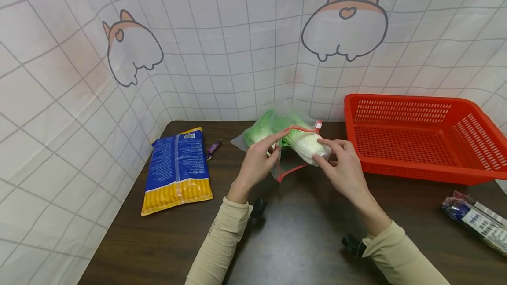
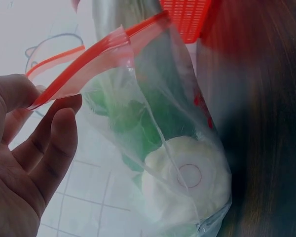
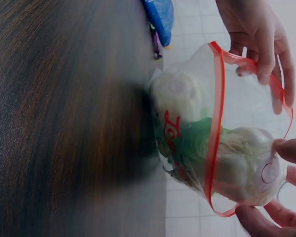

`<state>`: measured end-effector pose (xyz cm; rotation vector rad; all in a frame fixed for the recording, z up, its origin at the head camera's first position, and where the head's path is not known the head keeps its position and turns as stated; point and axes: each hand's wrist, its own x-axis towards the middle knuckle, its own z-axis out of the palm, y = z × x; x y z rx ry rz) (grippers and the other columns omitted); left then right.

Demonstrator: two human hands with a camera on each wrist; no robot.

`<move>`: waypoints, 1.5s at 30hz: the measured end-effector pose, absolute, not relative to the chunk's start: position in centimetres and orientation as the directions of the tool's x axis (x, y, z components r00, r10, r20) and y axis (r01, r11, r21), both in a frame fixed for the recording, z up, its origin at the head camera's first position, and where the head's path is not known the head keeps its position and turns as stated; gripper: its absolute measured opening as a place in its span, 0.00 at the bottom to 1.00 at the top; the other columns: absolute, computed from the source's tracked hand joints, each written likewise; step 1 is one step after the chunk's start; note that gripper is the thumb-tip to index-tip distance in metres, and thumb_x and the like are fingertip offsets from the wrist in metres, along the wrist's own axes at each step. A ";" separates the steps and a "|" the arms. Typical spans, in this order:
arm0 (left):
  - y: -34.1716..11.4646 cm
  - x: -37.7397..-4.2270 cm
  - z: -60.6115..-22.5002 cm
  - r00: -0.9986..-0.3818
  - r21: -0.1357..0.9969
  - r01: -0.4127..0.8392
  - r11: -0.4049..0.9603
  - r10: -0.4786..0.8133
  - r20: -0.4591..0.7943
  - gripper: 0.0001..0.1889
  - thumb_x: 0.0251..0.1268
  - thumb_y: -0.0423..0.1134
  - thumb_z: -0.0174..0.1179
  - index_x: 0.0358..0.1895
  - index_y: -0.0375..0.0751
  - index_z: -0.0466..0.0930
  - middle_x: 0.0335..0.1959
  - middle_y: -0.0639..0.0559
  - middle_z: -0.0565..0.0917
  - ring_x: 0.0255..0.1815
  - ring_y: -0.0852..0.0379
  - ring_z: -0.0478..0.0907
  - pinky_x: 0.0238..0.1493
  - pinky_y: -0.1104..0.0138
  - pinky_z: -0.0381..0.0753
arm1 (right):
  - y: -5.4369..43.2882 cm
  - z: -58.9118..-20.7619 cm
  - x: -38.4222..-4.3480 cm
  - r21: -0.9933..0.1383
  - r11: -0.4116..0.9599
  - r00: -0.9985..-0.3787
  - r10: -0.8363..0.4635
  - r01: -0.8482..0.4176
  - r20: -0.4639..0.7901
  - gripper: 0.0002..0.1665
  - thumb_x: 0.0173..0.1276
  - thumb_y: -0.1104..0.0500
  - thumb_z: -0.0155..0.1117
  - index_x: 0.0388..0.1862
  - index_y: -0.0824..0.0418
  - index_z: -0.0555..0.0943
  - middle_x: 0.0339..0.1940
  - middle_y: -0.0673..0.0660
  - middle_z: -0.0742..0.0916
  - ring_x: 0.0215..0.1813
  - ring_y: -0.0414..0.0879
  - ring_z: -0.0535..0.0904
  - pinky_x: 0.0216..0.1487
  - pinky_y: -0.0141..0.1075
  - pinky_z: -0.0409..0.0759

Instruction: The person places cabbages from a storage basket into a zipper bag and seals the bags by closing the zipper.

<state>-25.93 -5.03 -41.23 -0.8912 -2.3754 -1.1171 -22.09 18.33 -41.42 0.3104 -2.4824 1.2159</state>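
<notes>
My left hand (image 1: 257, 159) pinches the red zip edge (image 2: 89, 59) of a clear plastic zip bag, holding its mouth apart. A bok choy (image 1: 257, 134) with a white base and green leaves lies inside the bag, toward the left. My right hand (image 1: 343, 168) grips a second bok choy (image 1: 310, 146) by its white base, thumb and fingers on either side. Its leafy end points into the bag, and in the right wrist view its base sits at the red-edged opening. Red lettering (image 3: 171, 131) shows on the bag's side.
A red perforated basket (image 1: 400, 162) stands at the right, close to my right hand. On the left lie a blue and yellow packet (image 1: 178, 170) and a small purple wrapped candy (image 1: 214, 147). A labelled plastic package (image 1: 481, 223) lies at the right edge. A tiled-print curtain (image 1: 237, 47) hangs behind the dark table.
</notes>
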 end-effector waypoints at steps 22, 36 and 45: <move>-5.1 -25.9 -41.3 -0.743 0.575 0.669 0.471 0.388 0.546 0.23 0.70 0.28 0.50 0.67 0.46 0.75 0.37 0.51 0.83 0.23 0.67 0.78 0.15 0.72 0.66 | 16.8 -43.2 -22.1 -0.700 0.622 -0.887 0.017 -0.351 0.461 0.32 0.55 0.59 0.78 0.55 0.71 0.77 0.52 0.66 0.75 0.49 0.58 0.76 0.50 0.51 0.78; -5.2 -25.9 -41.5 -0.753 0.600 0.657 0.456 0.381 0.536 0.24 0.70 0.28 0.51 0.66 0.49 0.75 0.23 0.57 0.81 0.21 0.67 0.77 0.14 0.72 0.65 | 16.0 -44.2 -22.2 -0.655 0.641 -0.852 0.002 -0.400 0.523 0.35 0.54 0.62 0.78 0.61 0.68 0.77 0.52 0.67 0.74 0.44 0.57 0.75 0.41 0.49 0.81; -4.8 -25.9 -41.3 -0.711 0.583 0.702 0.408 0.441 0.548 0.23 0.69 0.25 0.49 0.65 0.43 0.76 0.23 0.56 0.80 0.20 0.69 0.75 0.17 0.73 0.69 | 15.6 -43.4 -23.0 -0.608 0.690 -0.780 0.101 -0.392 0.618 0.34 0.52 0.58 0.80 0.57 0.68 0.78 0.46 0.66 0.74 0.34 0.54 0.75 0.33 0.40 0.76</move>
